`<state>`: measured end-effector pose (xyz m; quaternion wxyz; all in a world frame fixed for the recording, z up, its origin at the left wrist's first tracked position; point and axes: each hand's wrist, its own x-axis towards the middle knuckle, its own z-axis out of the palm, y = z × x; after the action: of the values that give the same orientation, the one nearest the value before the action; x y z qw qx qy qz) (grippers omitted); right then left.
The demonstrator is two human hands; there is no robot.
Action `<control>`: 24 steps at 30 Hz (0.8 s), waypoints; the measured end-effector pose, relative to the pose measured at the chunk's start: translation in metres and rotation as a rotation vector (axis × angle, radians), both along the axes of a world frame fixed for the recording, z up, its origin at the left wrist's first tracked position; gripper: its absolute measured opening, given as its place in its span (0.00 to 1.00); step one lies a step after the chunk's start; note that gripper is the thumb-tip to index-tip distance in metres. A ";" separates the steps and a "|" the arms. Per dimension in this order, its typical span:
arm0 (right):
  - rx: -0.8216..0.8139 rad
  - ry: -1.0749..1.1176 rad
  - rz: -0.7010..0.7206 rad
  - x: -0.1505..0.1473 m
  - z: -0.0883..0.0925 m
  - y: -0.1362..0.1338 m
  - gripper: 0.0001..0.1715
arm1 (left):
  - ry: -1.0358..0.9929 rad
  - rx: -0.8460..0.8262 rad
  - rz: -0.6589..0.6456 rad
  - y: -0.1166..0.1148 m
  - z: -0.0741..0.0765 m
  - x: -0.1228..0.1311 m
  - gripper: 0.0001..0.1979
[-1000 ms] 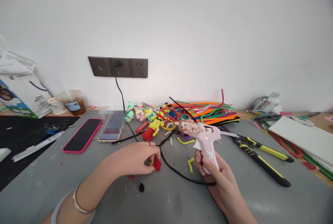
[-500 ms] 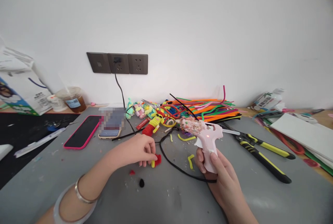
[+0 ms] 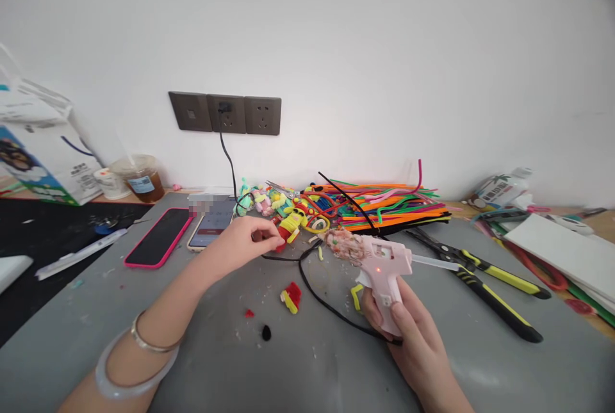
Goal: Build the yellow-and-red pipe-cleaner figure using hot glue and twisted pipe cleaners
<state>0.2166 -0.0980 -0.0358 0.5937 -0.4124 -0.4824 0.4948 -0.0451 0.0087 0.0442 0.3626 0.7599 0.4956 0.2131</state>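
My left hand (image 3: 247, 243) reaches across the mat, its thumb and fingers closing on the lower red end of a red and yellow pipe-cleaner figure (image 3: 294, 221). The fingertips partly cover that end. In my right hand (image 3: 408, 330) is a pale pink glue gun (image 3: 384, 266), gripped by its handle with a small orange light glowing. Its nozzle end is crusted with glue and points left; a clear glue stick (image 3: 435, 262) sticks out behind. Between the hands lies a small red and yellow fuzzy piece (image 3: 291, 299), with a black oval piece (image 3: 266, 333) and a red scrap (image 3: 249, 314) nearby.
Bundled coloured pipe cleaners (image 3: 398, 208) lie along the wall. Black-yellow pliers (image 3: 485, 278) rest at right, beside white boards (image 3: 567, 246). Two phones, one pink-cased (image 3: 158, 238), and a drink cup (image 3: 141, 179) stand left. The black cord (image 3: 327, 304) loops over the mat.
My left hand has let go of the small red and yellow piece, leaving it on the mat, and has moved forward to the figure. The glue gun stays in my right hand.
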 end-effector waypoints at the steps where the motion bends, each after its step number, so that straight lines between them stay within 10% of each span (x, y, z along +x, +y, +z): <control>1: -0.012 -0.020 -0.011 -0.001 -0.001 0.000 0.23 | -0.012 0.074 0.030 0.001 0.001 0.000 0.13; 12: -0.195 -0.170 0.153 0.016 0.023 0.007 0.28 | -0.169 0.279 -0.171 -0.014 0.029 0.012 0.13; 24: -0.189 -0.663 0.356 0.031 0.090 0.023 0.24 | -0.219 0.341 -0.346 -0.009 0.064 0.060 0.13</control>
<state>0.2478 -0.0745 0.0538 0.2697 -0.5127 -0.6643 0.4723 0.0152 -0.0002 0.1080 0.3119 0.8558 0.2733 0.3093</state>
